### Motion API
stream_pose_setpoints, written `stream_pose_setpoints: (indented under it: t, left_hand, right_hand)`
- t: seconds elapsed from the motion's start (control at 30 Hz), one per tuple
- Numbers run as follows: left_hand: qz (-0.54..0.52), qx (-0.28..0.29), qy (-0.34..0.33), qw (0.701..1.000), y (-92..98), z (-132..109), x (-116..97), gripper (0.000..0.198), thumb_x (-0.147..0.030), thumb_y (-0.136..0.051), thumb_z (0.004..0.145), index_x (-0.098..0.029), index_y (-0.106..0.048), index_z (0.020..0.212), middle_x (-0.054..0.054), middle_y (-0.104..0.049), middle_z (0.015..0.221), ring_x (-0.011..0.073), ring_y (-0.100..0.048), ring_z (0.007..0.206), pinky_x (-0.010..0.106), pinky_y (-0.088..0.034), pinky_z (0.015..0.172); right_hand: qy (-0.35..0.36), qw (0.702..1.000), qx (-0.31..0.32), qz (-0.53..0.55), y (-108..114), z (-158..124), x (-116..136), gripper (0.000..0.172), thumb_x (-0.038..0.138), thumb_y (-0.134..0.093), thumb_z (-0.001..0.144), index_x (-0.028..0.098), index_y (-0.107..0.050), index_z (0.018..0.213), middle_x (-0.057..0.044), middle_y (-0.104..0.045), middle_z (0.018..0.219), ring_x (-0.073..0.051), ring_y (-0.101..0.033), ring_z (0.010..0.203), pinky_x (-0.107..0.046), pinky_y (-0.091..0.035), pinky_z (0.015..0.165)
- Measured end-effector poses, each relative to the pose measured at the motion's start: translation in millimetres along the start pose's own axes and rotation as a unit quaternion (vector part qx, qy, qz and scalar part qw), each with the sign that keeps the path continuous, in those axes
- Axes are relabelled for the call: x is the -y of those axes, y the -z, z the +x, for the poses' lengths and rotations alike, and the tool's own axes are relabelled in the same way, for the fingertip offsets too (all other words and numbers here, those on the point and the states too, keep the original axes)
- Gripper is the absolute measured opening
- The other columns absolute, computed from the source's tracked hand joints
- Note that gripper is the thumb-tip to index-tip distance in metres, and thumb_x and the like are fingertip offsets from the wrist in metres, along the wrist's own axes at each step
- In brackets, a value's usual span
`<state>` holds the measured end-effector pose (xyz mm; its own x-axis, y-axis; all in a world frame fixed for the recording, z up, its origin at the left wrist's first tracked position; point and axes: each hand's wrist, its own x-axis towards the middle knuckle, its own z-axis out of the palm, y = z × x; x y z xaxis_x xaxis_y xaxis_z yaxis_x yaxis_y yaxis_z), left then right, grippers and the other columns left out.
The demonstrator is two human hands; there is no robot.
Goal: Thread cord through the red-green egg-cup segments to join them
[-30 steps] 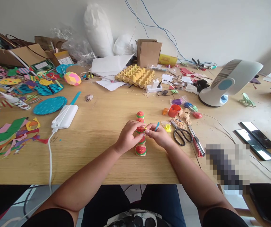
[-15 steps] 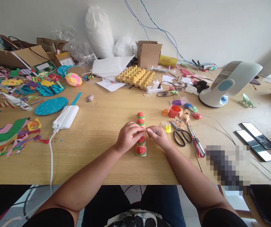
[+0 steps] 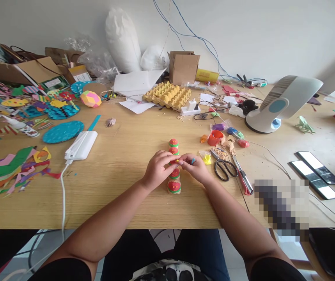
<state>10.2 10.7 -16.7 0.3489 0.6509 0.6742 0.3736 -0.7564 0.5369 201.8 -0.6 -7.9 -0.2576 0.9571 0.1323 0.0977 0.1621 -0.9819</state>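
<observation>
A row of egg-carton cups (image 3: 174,186) with red clay faces and green bands runs away from me down the middle of the table; my hands cover part of it. Over the row, my left hand (image 3: 158,168) is closed in a pinch on a small yellow piece of clay (image 3: 177,160). My right hand (image 3: 195,168) meets it from the other side, its thumb and fingertips closed at the same piece. A small blue object (image 3: 192,160) shows at the right fingers; its kind I cannot make out. Yellow clay (image 3: 206,158) in a clear wrapper lies right of that hand.
Black-handled scissors (image 3: 225,168) and a red utility knife (image 3: 245,181) lie to the right, near an orange-red cup (image 3: 215,137) and wood shavings. A white power bank (image 3: 82,144) and paper scraps (image 3: 12,168) lie left. Behind stand an egg tray (image 3: 169,95) and a fan (image 3: 278,105).
My right fingers have shifted and turned slightly, so more of the blue object and the yellow piece shows. My left hand has hardly moved.
</observation>
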Motion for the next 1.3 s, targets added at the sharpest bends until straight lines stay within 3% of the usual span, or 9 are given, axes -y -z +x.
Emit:
stream_pose_setpoints:
  t: [0.37,0.57,0.73,0.9,1.3]
  left_hand:
    - [-0.012,-0.014,-0.015,1.000,3.6,2.6,-6.6,0.008,-0.026,-0.071,0.092,-0.025,-0.077,0.097,0.003,-0.075,0.088,0.0168,-0.064,0.083,0.034,-0.054,0.077]
    - [-0.012,-0.012,-0.008,1.000,4.0,0.7,-5.9,0.009,-0.029,-0.070,0.093,-0.025,-0.076,0.090,0.002,-0.074,0.084,0.0164,-0.063,0.082,0.033,-0.054,0.075]
    - [-0.017,-0.006,-0.007,1.000,3.1,1.0,-5.2,0.007,-0.027,-0.071,0.092,-0.024,-0.076,0.096,0.003,-0.075,0.091,0.0175,-0.065,0.086,0.034,-0.055,0.078]
    - [-0.018,0.001,0.004,1.000,1.9,1.4,-5.6,0.023,-0.023,-0.070,0.092,-0.026,-0.072,0.115,0.004,-0.076,0.099,0.0191,-0.067,0.093,0.036,-0.055,0.083]
    - [-0.032,-0.026,-0.013,0.999,4.6,0.8,-3.0,0.009,-0.021,-0.072,0.091,-0.023,-0.075,0.099,0.002,-0.077,0.092,0.0163,-0.065,0.084,0.033,-0.053,0.079]
  right_hand:
    - [0.021,0.997,0.014,-0.066,2.9,-1.5,2.3,0.058,0.070,-0.059,0.087,0.019,-0.057,0.060,0.000,-0.052,0.059,-0.013,-0.042,0.059,-0.027,-0.037,0.059]
    - [0.025,0.998,0.035,-0.054,2.6,-1.2,2.6,0.050,0.066,-0.063,0.086,0.018,-0.068,0.074,-0.001,-0.057,0.065,-0.014,-0.048,0.064,-0.027,-0.039,0.061]
    - [0.016,0.998,0.022,-0.050,2.3,-0.8,-1.7,0.046,0.061,-0.067,0.085,0.017,-0.068,0.075,0.000,-0.057,0.065,-0.013,-0.047,0.063,-0.027,-0.037,0.059]
    - [0.009,1.000,0.001,-0.018,1.8,-1.0,-2.4,0.043,0.061,-0.069,0.084,0.018,-0.066,0.080,0.001,-0.057,0.066,-0.013,-0.046,0.062,-0.026,-0.036,0.057]
    - [0.029,0.999,0.017,-0.028,3.1,-1.8,1.0,0.048,0.063,-0.065,0.087,0.017,-0.064,0.072,0.000,-0.057,0.065,-0.012,-0.047,0.062,-0.026,-0.039,0.060]
